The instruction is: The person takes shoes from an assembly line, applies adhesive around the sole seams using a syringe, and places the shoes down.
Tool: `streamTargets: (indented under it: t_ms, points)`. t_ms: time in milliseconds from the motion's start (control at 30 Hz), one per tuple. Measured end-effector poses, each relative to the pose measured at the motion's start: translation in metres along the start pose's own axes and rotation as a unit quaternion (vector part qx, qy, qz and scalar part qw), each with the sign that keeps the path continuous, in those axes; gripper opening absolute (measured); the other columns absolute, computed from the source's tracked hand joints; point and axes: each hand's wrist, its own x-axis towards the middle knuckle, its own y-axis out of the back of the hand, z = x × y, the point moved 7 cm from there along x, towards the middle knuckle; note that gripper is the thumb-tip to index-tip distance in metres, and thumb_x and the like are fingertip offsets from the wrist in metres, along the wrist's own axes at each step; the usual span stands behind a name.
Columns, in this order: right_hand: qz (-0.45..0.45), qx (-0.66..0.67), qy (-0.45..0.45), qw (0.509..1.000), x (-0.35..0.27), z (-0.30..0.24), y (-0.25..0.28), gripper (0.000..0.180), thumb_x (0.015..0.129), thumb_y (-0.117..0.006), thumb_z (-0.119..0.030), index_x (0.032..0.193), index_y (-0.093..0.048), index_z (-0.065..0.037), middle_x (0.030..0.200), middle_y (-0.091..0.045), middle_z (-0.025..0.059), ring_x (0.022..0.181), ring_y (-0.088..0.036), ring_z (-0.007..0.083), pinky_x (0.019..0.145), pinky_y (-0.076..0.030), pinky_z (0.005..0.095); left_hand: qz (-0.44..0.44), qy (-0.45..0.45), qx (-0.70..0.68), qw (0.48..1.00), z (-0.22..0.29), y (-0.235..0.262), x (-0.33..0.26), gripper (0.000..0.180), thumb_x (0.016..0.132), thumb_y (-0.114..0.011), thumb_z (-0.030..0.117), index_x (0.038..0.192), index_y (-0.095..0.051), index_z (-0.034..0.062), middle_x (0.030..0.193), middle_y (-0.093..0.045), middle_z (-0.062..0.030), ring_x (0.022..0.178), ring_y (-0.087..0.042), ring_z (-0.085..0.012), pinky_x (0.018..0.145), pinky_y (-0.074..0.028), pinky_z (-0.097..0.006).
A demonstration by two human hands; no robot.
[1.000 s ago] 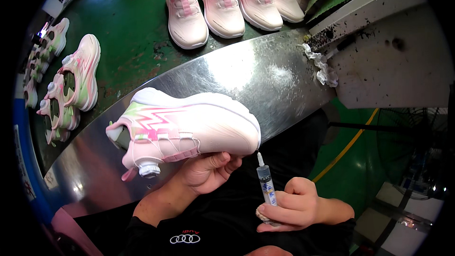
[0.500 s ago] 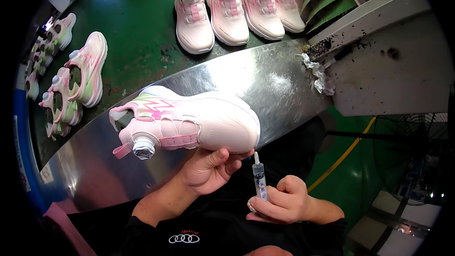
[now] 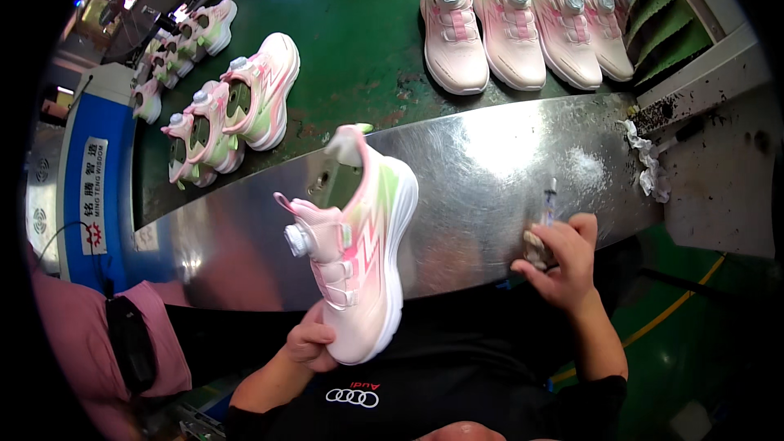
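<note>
My left hand (image 3: 310,341) grips the toe end of a pink and white sneaker (image 3: 359,245) with green side accents and a round dial closure. The shoe stands nearly on end, heel up, over the shiny metal ledge (image 3: 490,171). My right hand (image 3: 562,257) holds a small clear syringe (image 3: 545,211) upright, tip pointing up, to the right of the shoe and apart from it, in front of the ledge.
Several pink sneakers (image 3: 523,20) stand in a row on the green conveyor belt (image 3: 359,24) at the back. More pairs (image 3: 237,102) lie on the belt at the left. Crumpled white rag bits (image 3: 649,163) sit at the ledge's right end beside a dirty grey surface (image 3: 723,171).
My left hand has turned the sneaker from lying sideways to standing heel up. My right hand with the syringe has risen and moved right, up to the ledge.
</note>
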Motion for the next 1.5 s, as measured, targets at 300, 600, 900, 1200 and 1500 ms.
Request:
streamTargets:
  t_ms: [300, 600, 900, 1200, 1500]
  points:
    - [0.036, 0.080, -0.085, 0.992, 0.008, 0.020, -0.019, 0.043, 0.062, -0.082, -0.023, 0.097, -0.064, -0.006, 0.084, -0.064, 0.0027, 0.079, -0.043, 0.0230, 0.074, -0.038, 0.0303, -0.027, -0.171, 0.173, 0.970, 0.120, -0.033, 0.131, 0.054, 0.082, -0.061, 0.007, 0.130, -0.039, -0.0043, 0.123, -0.054, -0.0156, 0.110, -0.057, -0.0244, 0.098, -0.044, -0.037]
    - [0.046, 0.071, -0.086, 0.993, 0.010, 0.023, -0.012, 0.044, 0.062, -0.083, -0.026, 0.096, -0.065, -0.006, 0.084, -0.064, 0.0035, 0.073, -0.045, 0.0226, 0.071, -0.038, 0.0315, 0.033, -0.288, 0.283, 0.914, 0.166, -0.008, 0.119, 0.016, 0.088, -0.052, 0.001, 0.099, -0.042, 0.0009, 0.085, -0.052, -0.0127, 0.079, -0.063, -0.0249, 0.065, -0.055, -0.033]
    - [0.055, 0.061, -0.071, 0.994, 0.010, 0.026, -0.007, 0.043, 0.061, -0.082, -0.029, 0.095, -0.065, -0.010, 0.076, -0.060, 0.0017, 0.070, -0.043, 0.0225, 0.067, -0.039, 0.0330, 0.297, -0.488, 0.457, 0.681, 0.273, 0.054, 0.102, 0.064, 0.078, -0.067, -0.003, 0.135, -0.036, 0.0012, 0.130, -0.047, -0.0108, 0.119, -0.047, -0.0197, 0.100, -0.039, -0.032]
    - [0.063, 0.073, -0.079, 0.992, 0.004, 0.036, -0.008, 0.042, 0.061, -0.083, -0.028, 0.094, -0.065, -0.010, 0.078, -0.062, 0.0018, 0.072, -0.044, 0.0227, 0.069, -0.040, 0.0320, 0.256, -0.428, 0.394, 0.772, 0.270, 0.077, 0.065, 0.063, 0.079, -0.058, -0.007, 0.137, -0.036, 0.0026, 0.110, -0.060, -0.0123, 0.097, -0.062, -0.0197, 0.085, -0.052, -0.033]
    - [0.044, 0.151, -0.214, 0.964, -0.027, 0.058, 0.010, 0.045, 0.063, -0.084, -0.025, 0.098, -0.063, -0.005, 0.084, -0.062, 0.0050, 0.077, -0.047, 0.0206, 0.070, -0.041, 0.0313, 0.117, -0.353, 0.541, 0.754, 0.100, 0.001, 0.012, 0.091, 0.068, -0.075, 0.009, 0.142, -0.021, 0.0043, 0.132, -0.041, -0.0152, 0.118, -0.049, -0.0269, 0.092, -0.045, -0.036]
